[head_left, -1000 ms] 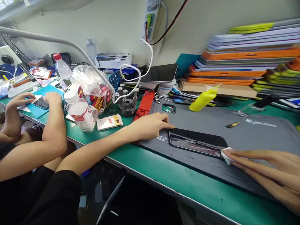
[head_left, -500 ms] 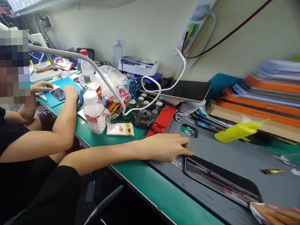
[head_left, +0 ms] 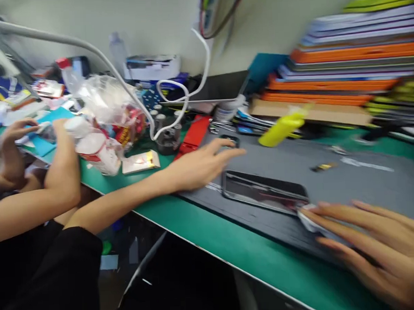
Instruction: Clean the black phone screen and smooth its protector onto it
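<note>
A black phone [head_left: 265, 191] lies with its glossy face up on the grey work mat [head_left: 262, 164]. Beside its far left end, my left hand [head_left: 200, 164] reaches over the mat with thumb and fingers apart and nothing in them. My right hand [head_left: 375, 239], blurred, is at the phone's near right end. Under its fingers is a crumpled white tissue [head_left: 309, 221], which touches that end of the phone. A small dark part [head_left: 230, 139] on the mat is partly hidden behind my left fingers.
A yellow squeeze bottle [head_left: 283, 129] lies behind the phone, near a stack of orange and grey trays [head_left: 333, 53]. To the left stand a red case [head_left: 192, 137], a screwdriver stand [head_left: 168, 136] and a white jar [head_left: 99, 153]. A co-worker's arm [head_left: 62, 175] rests farther left.
The view has swung to the right. My left hand has come off the phone's corner and its fingers have spread. More of my right hand shows, still with the white tissue at the phone's end.
</note>
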The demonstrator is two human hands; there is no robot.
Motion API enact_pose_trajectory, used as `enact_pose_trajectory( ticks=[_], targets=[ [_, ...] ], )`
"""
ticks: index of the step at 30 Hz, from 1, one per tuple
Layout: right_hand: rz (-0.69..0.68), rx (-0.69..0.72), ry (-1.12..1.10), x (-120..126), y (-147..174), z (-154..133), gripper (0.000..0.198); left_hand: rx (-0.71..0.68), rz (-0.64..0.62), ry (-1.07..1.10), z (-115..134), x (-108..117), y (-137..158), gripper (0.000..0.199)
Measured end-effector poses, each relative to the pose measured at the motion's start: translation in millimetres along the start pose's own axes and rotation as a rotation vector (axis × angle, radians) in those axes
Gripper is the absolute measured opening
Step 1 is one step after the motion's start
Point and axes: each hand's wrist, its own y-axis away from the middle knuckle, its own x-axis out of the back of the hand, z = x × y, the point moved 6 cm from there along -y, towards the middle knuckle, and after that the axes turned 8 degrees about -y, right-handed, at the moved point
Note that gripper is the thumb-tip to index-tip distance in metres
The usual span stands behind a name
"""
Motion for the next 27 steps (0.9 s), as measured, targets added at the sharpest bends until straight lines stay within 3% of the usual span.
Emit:
enact_pose_trajectory(
  ticks=[3, 8, 16, 27],
  targets=[
    [-0.074, 0.14, 0.102, 13, -7, -24, 0.033, -0.013, 0.039, -0.001, -5, 2, -4, 0.054],
    [-0.05, 0.084, 0.116, 18, -25, -27, 0.032, -0.072, 0.054, -0.067, -15, -5, -4, 0.047],
    [-0.024, 0.055, 0.072, 20, -24, -23, 0.026, -0.131, 0.043, -0.103, -17, -7, -4, 0.044],
    [-0.055, 0.043, 0.038, 18, -24, -21, 0.04, -0.14, 0.099, -0.114, -16, -10, -5, 0.045]
  ],
)
